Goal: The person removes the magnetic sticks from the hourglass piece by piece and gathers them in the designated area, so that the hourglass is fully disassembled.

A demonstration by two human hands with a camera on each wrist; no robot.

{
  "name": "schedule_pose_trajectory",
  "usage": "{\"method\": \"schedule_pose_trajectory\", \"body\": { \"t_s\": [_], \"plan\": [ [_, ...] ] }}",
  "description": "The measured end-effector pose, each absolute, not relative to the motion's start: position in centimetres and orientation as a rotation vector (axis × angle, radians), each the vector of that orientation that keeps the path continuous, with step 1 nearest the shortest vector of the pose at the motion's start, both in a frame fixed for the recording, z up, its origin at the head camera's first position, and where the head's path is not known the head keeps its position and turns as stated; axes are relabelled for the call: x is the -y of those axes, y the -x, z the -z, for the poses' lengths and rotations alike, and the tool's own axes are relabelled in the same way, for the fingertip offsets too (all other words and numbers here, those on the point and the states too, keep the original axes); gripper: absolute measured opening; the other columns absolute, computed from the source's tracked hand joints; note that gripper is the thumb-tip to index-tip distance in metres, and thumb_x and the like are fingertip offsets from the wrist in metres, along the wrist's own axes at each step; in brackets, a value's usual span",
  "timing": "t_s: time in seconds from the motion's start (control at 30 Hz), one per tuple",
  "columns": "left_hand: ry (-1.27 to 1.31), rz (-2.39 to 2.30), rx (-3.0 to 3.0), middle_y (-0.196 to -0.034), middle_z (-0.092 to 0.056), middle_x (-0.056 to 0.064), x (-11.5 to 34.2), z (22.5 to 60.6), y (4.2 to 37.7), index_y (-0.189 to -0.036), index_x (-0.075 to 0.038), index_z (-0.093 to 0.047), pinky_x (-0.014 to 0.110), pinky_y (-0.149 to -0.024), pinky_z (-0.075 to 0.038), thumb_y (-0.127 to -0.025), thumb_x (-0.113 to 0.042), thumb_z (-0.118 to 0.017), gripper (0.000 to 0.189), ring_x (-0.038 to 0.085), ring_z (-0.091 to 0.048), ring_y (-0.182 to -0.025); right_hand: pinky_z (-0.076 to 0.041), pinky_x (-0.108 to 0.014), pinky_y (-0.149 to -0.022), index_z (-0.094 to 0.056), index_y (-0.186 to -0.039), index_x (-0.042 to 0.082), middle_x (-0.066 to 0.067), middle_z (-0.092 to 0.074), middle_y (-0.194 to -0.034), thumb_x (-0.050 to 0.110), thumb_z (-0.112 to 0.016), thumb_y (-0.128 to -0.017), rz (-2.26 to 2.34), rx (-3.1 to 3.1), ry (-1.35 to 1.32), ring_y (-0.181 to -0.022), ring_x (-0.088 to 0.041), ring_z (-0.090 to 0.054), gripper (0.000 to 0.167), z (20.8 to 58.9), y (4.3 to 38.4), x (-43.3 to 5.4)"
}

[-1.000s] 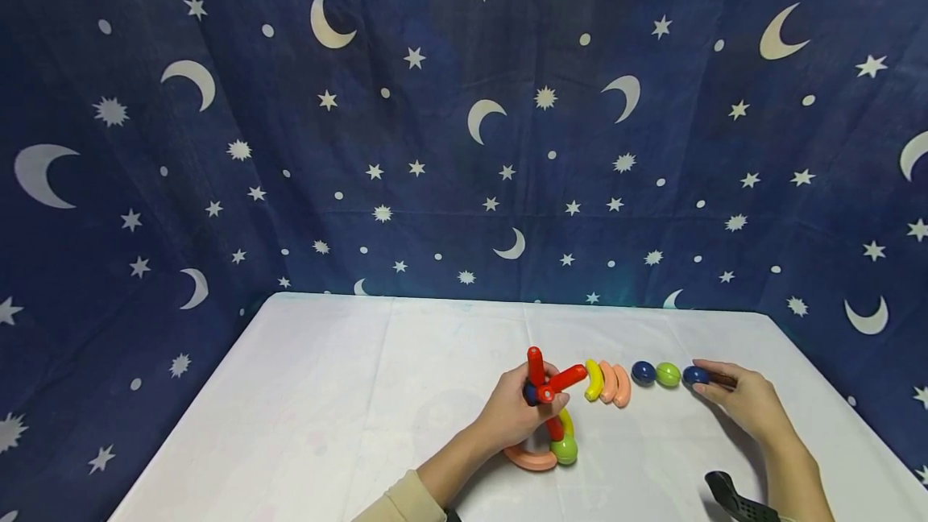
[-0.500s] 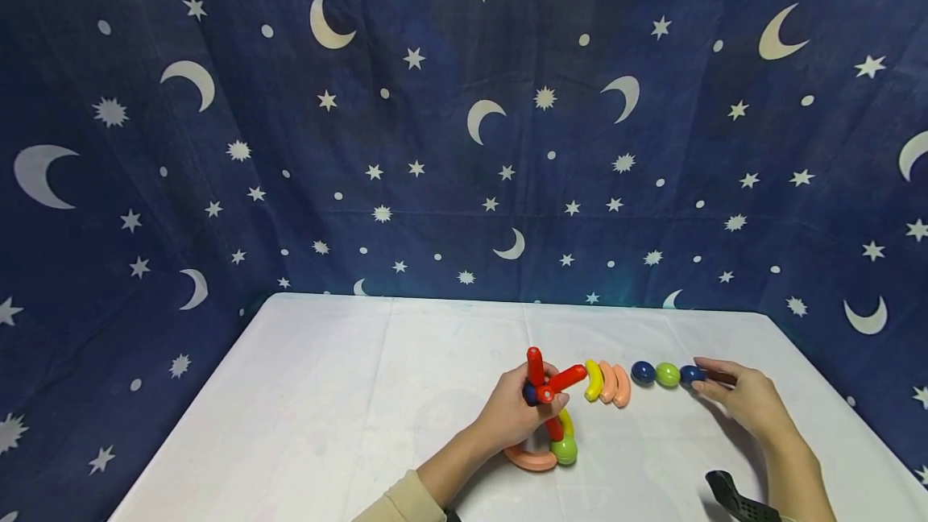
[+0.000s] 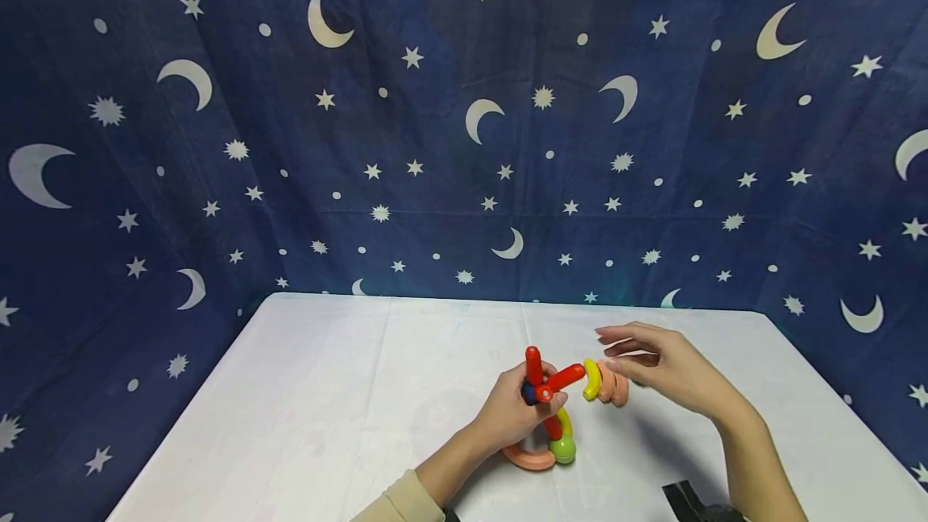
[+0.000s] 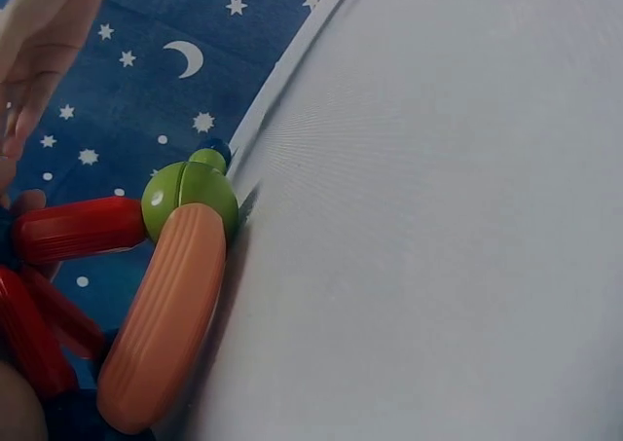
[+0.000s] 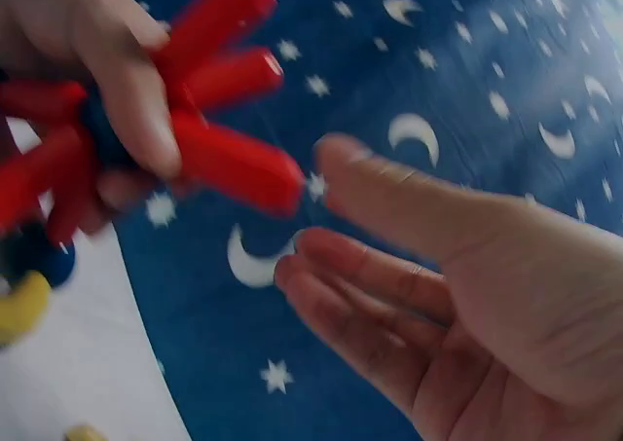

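Note:
My left hand (image 3: 511, 409) grips a magnetic stick-and-ball model at its dark blue ball (image 3: 530, 393), where several straight red sticks (image 3: 565, 378) meet. Lower down, the model has a light green ball (image 3: 563, 449), a curved yellow stick (image 3: 566, 423) and a curved orange stick (image 3: 531, 460) close to the tabletop. In the left wrist view the orange stick (image 4: 165, 324) joins the green ball (image 4: 191, 196). My right hand (image 3: 670, 365) hovers to the right, its fingers (image 5: 389, 202) apart with nothing between them. It overlaps the loose pieces in the head view.
Beside the model lie a loose curved yellow stick (image 3: 592, 379) and curved orange sticks (image 3: 606, 385) on the white table (image 3: 326, 409). The loose balls are mostly hidden by my right hand. A dark blue moon-and-star cloth (image 3: 435, 135) hangs behind and at the left.
My right hand has let go of a dark blue ball at the end of the ball row and moved left and up. My left hand and the model stay in place.

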State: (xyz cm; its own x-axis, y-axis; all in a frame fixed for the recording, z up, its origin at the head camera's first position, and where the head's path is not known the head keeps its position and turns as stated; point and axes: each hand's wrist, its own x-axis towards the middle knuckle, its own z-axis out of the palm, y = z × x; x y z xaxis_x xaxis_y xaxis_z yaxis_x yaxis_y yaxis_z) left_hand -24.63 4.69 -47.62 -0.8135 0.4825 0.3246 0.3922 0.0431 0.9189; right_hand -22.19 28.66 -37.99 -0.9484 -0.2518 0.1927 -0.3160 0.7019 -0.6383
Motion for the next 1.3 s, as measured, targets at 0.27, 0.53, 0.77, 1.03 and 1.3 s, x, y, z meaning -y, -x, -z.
{"method": "schedule_pose_trajectory", "body": {
  "t_s": [0.27, 0.53, 0.77, 1.03, 1.3],
  "plan": [
    [-0.936, -1.878, -2.184, -0.088, -0.068, 0.002, -4.7, 47.6, 24.9, -0.106, -0.014, -0.063, 0.023, -0.078, -0.049, -0.085, -0.028, -0.068, 0.025, 0.003, -0.06, -0.079, -0.054, -0.02, -0.072, -0.067, -0.109, 0.016, 0.006, -0.066, -0.099, 0.016, -0.077, -0.077, -1.058, 2.816, -0.764, -0.085, -0.004, -0.064, 0.033, 38.3, 21.9, -24.3],
    [-0.979, -1.647, -2.284, -0.089, -0.07, -0.007, -4.0, 47.2, 25.3, -0.107, -0.018, -0.065, 0.02, -0.079, -0.049, -0.082, -0.03, -0.07, 0.028, -0.001, -0.06, -0.08, -0.054, -0.021, -0.075, -0.07, -0.102, 0.019, 0.012, -0.066, -0.092, 0.013, -0.076, -0.078, -0.971, 2.813, -0.87, -0.082, -0.002, -0.061, 0.025, 39.1, 22.2, -22.8],
    [-1.037, -1.534, -2.37, -0.084, -0.069, -0.011, -3.8, 47.6, 25.7, -0.105, -0.02, -0.066, 0.017, -0.074, -0.048, -0.08, -0.031, -0.07, 0.028, -0.004, -0.059, -0.078, -0.052, -0.02, -0.073, -0.071, -0.098, 0.021, 0.015, -0.067, -0.089, 0.016, -0.076, -0.078, -0.874, 2.832, -0.877, -0.081, 0.0, -0.06, 0.021, 39.5, 22.3, -22.0],
    [-1.059, -1.517, -2.398, -0.079, -0.068, -0.01, -3.7, 47.9, 25.8, -0.101, -0.018, -0.067, 0.016, -0.07, -0.048, -0.08, -0.031, -0.067, 0.024, -0.004, -0.058, -0.074, -0.052, -0.02, -0.071, -0.07, -0.096, 0.02, 0.013, -0.069, -0.088, 0.017, -0.076, -0.078, -0.845, 2.858, -0.864, -0.078, 0.0, -0.06, 0.019, 39.7, 22.6, -21.9],
    [-1.038, -1.531, -2.415, -0.078, -0.068, -0.008, -4.0, 48.2, 25.8, -0.097, -0.015, -0.066, 0.016, -0.068, -0.048, -0.081, -0.03, -0.067, 0.023, -0.003, -0.056, -0.071, -0.051, -0.022, -0.063, -0.068, -0.087, 0.019, 0.014, -0.065, -0.078, 0.009, -0.074, -0.073, -0.819, 2.825, -0.839, -0.068, 0.001, -0.054, 0.018, 40.0, 22.7, -21.7]
  ]
}}
